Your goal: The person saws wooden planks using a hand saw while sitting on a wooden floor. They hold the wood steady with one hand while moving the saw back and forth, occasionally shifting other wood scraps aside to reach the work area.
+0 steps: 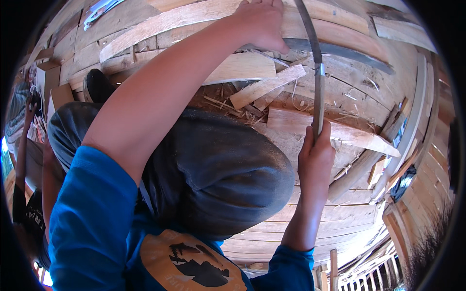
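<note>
Right-hand fingers point(307, 140) around knife handle point(319, 99)

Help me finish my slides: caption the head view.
Right hand gripping a long-handled blade, left hand at pale wooden boards.

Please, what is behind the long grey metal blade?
Behind the blade, a dark narrow strip and pale wooden boards show on both sides; the parts directly behind it are covered.

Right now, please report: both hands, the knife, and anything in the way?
Right hand grips long knife by handle; tip out of view. Left hand on pale boards, left of blade. Wood offcuts nearby, maybe in the way.
</note>
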The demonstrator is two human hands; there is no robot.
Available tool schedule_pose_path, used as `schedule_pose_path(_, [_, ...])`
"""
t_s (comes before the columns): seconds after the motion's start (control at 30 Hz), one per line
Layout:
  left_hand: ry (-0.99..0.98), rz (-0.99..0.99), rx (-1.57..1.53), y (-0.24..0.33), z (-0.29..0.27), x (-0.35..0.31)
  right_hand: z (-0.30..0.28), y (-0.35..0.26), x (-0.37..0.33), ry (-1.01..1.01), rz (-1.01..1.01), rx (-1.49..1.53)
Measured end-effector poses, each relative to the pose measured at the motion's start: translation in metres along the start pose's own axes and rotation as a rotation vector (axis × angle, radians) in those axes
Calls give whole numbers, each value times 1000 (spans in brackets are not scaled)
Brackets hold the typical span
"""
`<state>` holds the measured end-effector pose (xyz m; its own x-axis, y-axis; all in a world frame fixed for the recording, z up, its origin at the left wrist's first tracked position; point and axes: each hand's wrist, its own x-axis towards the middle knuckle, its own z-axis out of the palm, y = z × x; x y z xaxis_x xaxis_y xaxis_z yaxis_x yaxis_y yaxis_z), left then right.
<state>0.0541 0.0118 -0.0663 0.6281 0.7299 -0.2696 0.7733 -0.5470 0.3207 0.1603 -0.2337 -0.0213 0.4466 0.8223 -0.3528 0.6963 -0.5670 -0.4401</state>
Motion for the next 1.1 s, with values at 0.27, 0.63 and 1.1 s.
schedule_pose_path(0.27, [66, -13, 55, 5, 15, -3, 9, -3, -3, 34, -18, -3])
schedule_pose_path(0.63, [52, -58, 25, 5, 16, -2, 15, -6, 6, 43, -35, -9])
schedule_pose_path(1.1, [-67, -93, -74, 9, -11, -1, 8, -4, -1, 7, 9, 6])
